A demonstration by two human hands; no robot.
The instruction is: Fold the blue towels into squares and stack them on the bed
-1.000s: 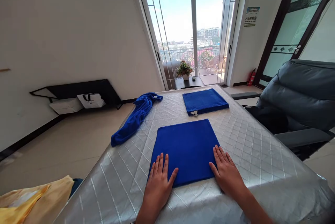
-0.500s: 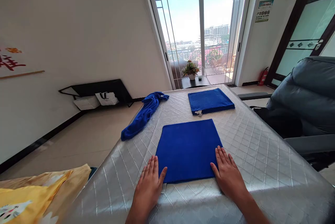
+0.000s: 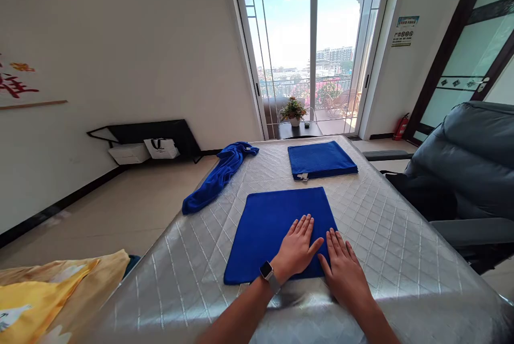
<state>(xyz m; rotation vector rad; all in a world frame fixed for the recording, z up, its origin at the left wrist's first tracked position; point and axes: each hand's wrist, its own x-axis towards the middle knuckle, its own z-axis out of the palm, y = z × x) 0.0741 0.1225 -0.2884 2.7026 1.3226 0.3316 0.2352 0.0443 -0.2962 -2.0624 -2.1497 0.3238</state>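
Blue cloth [image 3: 271,226] lies flat on the quilted silver cover [image 3: 393,231], in front of the person. Left hand [image 3: 297,246], watch [image 3: 265,270] at wrist: open, palm down on the cloth's right half. Right hand [image 3: 346,274]: open, flat along its right edge. Beyond, apart: folded blue stack [image 3: 323,159]. Far left edge: crumpled blue cloth [image 3: 219,177].

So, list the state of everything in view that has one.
Front blue cloth: lying flat
Rear blue cloths: stacked flat
Left blue cloth: crumpled
Left hand: open, palm down
Right hand: open, palm down
Fire extinguisher: upright
Potted plant: upright
Sliding glass door: looks shut
Dark-framed door: unclear
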